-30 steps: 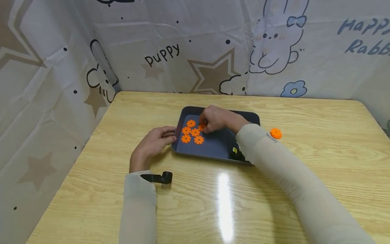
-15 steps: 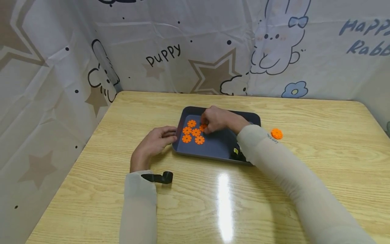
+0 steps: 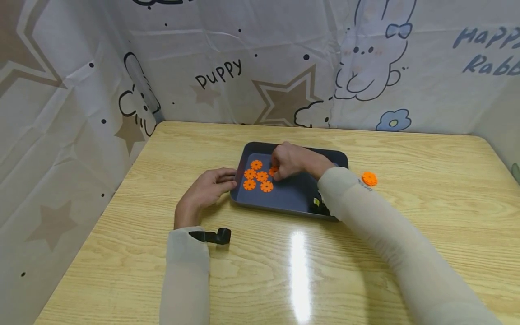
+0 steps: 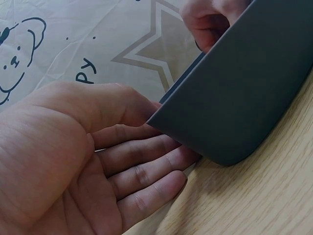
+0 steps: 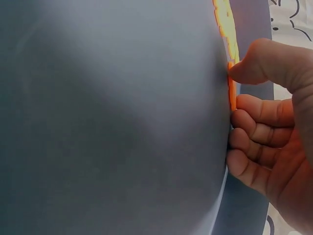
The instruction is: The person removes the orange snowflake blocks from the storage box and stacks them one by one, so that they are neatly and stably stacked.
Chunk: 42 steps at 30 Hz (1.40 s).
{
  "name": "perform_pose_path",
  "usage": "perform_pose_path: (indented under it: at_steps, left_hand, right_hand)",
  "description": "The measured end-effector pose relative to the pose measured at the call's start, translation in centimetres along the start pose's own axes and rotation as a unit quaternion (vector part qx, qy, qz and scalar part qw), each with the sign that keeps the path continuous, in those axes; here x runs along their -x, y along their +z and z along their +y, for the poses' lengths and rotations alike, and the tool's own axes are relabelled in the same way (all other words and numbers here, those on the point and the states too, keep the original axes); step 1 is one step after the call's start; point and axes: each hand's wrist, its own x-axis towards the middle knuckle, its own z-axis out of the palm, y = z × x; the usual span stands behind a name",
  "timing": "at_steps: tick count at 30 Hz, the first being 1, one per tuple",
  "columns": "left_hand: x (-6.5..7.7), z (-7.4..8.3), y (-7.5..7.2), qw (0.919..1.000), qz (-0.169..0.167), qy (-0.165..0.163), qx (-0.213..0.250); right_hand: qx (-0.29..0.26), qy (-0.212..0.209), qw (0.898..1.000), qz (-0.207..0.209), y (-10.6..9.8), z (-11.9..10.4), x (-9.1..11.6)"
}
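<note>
My right hand [image 3: 290, 159] reaches into a dark grey rectangular tray [image 3: 280, 211], fingers curled. In the right wrist view its thumb and index finger hold opposite edges of an orange notched disc [image 5: 232, 93], which lies flat on the tray floor. Several more orange discs [image 3: 262, 176] lie flat in the tray's left part, just left of those fingertips. At the tray's left end, my left hand [image 3: 207, 187] touches the outer wall, its fingers nearly straight. The left wrist view shows that thumb right at the rim corner and the other fingers under it beside the wall [image 4: 230, 112].
A small pile of orange discs [image 3: 369, 178] lies on the wooden table [image 3: 260, 271] right of the tray, next to my right sleeve. A printed cloth [image 3: 183, 54] hangs behind and to the left. A black strap mount [image 3: 217, 236] juts from my left wrist.
My right hand has slid slightly to the right with its disc, widening the gap to the other discs. My left hand stays at the tray's left end.
</note>
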Motion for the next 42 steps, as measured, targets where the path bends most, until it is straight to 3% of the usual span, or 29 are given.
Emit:
perform_pose_path:
  at_steps: [18, 26, 42]
  left_hand:
    - [0.2, 0.0, 0.0, 1.0000, 0.001, -0.002, -0.002]
    - [0.0, 0.1, 0.1, 1.0000, -0.002, 0.000, -0.004]
    - [0.4, 0.4, 0.1, 1.0000, -0.002, -0.002, -0.004]
  right_hand:
    - [0.002, 0.007, 1.000, -0.002, -0.4, -0.2, 0.4]
    - [0.008, -0.003, 1.000, 0.017, -0.3, 0.1, 0.8]
    - [-0.034, 0.008, 0.999, 0.035, -1.4, 0.3, 2.0]
